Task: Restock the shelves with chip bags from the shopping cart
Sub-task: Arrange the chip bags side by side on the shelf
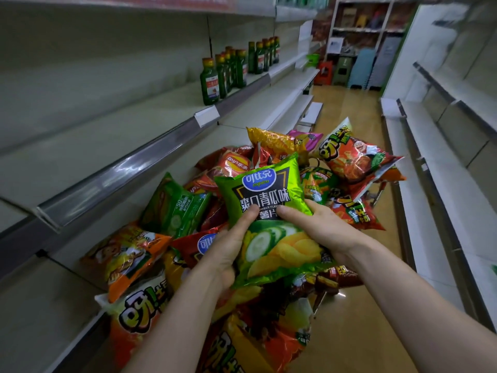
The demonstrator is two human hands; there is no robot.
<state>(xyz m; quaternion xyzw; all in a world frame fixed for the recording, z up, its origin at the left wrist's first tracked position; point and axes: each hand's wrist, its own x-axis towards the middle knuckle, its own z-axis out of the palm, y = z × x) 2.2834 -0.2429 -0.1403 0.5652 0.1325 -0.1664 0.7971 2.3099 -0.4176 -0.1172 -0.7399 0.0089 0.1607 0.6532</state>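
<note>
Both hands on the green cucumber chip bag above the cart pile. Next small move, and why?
Probably swing the green cucumber chip bag left onto the bare shelf. The left hand and right hand grip its lower half, it lies above the other bags, and that shelf stretch near the green bottles holds nothing.

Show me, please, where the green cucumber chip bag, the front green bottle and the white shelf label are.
green cucumber chip bag (pixel 265 195): head view, on the dark front panel.
front green bottle (pixel 211 86): head view, on its label.
white shelf label (pixel 207 116): head view, on its middle.
</note>
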